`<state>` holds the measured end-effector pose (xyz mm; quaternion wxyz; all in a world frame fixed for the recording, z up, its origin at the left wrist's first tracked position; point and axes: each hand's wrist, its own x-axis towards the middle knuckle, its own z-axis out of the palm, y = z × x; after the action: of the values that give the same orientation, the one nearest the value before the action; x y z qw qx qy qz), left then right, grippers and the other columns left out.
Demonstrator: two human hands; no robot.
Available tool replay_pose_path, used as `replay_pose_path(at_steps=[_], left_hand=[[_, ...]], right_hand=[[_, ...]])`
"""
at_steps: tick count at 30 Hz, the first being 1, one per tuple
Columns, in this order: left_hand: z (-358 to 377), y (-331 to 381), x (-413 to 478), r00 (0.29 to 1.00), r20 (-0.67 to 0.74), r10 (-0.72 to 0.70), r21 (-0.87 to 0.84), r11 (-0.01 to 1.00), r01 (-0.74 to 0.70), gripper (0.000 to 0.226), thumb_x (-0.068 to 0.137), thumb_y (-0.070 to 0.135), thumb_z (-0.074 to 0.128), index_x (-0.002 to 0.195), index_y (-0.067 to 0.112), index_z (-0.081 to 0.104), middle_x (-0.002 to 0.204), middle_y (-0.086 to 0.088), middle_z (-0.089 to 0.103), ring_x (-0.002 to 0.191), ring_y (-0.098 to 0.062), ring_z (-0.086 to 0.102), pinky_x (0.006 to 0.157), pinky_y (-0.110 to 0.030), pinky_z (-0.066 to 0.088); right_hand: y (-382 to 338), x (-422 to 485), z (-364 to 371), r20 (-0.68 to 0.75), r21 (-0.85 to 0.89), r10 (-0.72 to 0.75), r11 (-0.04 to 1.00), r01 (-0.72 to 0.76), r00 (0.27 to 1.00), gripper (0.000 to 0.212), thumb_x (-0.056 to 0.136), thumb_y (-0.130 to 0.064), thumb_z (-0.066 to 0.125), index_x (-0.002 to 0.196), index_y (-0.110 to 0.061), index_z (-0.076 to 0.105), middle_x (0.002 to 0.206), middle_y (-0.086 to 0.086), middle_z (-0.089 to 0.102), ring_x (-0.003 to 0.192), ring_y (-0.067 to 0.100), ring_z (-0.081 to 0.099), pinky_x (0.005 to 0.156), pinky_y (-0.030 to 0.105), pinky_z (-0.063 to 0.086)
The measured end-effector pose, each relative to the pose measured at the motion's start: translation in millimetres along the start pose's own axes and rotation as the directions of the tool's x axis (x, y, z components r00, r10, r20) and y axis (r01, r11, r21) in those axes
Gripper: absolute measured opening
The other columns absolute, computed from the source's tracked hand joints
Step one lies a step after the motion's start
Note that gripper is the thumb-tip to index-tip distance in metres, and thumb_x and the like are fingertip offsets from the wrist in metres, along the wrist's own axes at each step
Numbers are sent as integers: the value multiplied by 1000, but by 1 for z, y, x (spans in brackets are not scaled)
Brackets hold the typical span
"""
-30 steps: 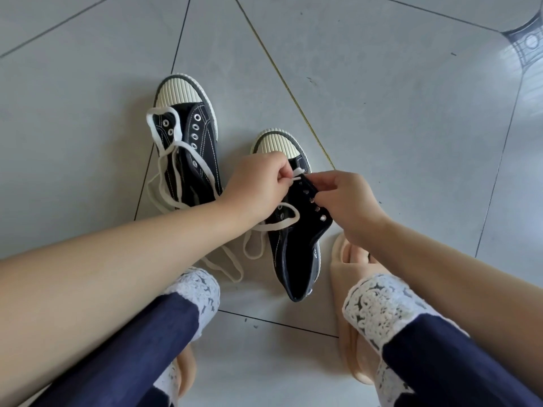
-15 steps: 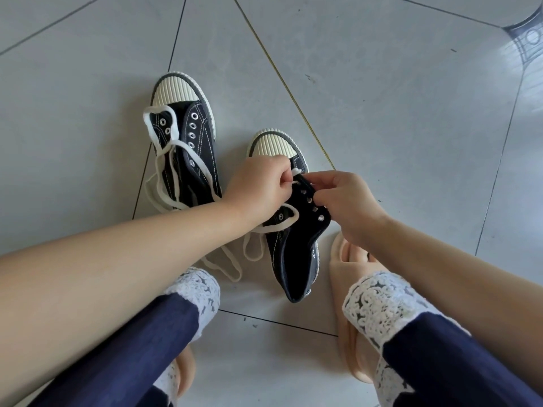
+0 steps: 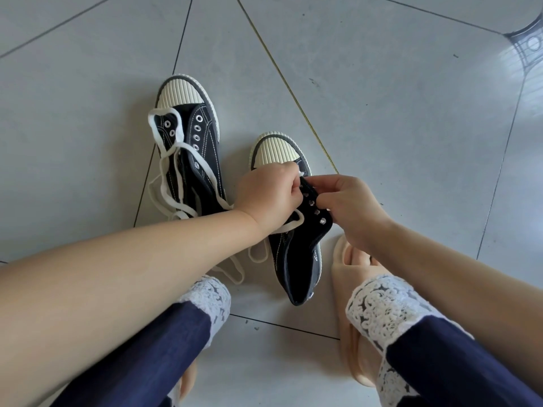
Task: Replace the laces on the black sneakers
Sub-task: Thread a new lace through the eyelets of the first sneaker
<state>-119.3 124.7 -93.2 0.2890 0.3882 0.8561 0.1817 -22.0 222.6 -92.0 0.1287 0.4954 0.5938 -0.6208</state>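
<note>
Two black sneakers with cream ribbed toe caps lie on the tiled floor. The left sneaker (image 3: 202,154) has a loose white lace (image 3: 164,177) draped over it and no lace through its eyelets. The right sneaker (image 3: 296,254) is tipped on its side. My left hand (image 3: 267,198) pinches the end of a white lace (image 3: 289,226) at the top eyelets near the toe. My right hand (image 3: 349,207) grips the sneaker's eyelet flap. The lace trails in loops under my left forearm.
My knees in navy trousers with white lace cuffs (image 3: 382,309) fill the near edge. A peach slipper (image 3: 349,277) sits just right of the right sneaker. Grey floor tiles (image 3: 382,98) stretch all around, with a dark patterned corner (image 3: 529,45) at the top right.
The hands stay at the top eyelets with small finger shifts. The right sneaker's flap has been pulled slightly toward the right hand.
</note>
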Motion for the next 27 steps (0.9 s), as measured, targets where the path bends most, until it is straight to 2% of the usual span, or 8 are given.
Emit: replay_pose_path(at_steps=[7,9,12,16,19,21,23,27], left_hand=[[-1,-7,-9,997,-71,-7,-221,975,-9,7,84,7,59,88,4,63,84,-3,65,83,-23,61,73,-38,48],[-1,-6,-10,997,-67,-47,-278,960,27,9,83,5,59,92,6,60,80,3,60,80,-20,60,74,-34,47],[-3,-6,-11,997,-55,-58,-327,944,37,16,82,4,59,97,6,55,81,-2,64,78,-20,59,72,-29,44],[-2,-4,-13,994,-98,53,-163,984,-68,36,82,26,64,113,9,59,104,-8,57,92,-20,56,78,-28,44],[1,2,-6,997,-73,16,-73,997,-21,45,73,41,69,110,16,62,105,-3,46,98,-19,49,79,-27,40],[1,6,-3,997,-82,-3,-40,999,-1,42,71,40,69,106,17,64,103,-1,45,100,-20,48,82,-30,39],[1,5,-3,996,-85,2,5,1000,-2,41,70,39,68,105,18,64,107,-1,46,102,-22,47,83,-30,36],[-1,-1,-5,997,-70,33,46,998,-30,41,71,38,65,107,19,63,111,1,48,104,-21,47,84,-31,36]], right_hand=[[-4,2,-15,261,249,59,960,-126,964,20,91,-3,50,92,-13,68,79,2,72,73,12,68,62,22,54],[-7,7,-12,173,143,45,987,-70,984,7,87,-8,61,86,-12,66,76,1,70,69,9,67,60,19,54],[-8,14,-3,49,14,8,1000,-9,999,14,81,-6,67,72,-15,62,72,-1,63,64,10,61,66,21,56],[-8,14,1,-9,-41,-3,999,3,1000,22,84,-5,61,66,-19,58,65,-4,59,58,8,56,63,21,54],[-6,11,1,-99,-3,-30,1000,30,995,23,87,-5,54,69,-19,56,72,-2,62,62,10,60,64,24,56],[-7,12,-3,-166,104,-5,994,23,986,22,89,-3,47,72,-16,54,74,1,66,65,12,65,65,27,57],[-13,15,-13,-198,370,103,929,-23,975,23,93,-1,38,76,-10,50,68,3,66,58,11,67,59,27,58],[-27,26,-61,-313,776,294,628,64,903,30,95,4,27,71,-4,43,56,8,53,37,14,57,45,29,55]])
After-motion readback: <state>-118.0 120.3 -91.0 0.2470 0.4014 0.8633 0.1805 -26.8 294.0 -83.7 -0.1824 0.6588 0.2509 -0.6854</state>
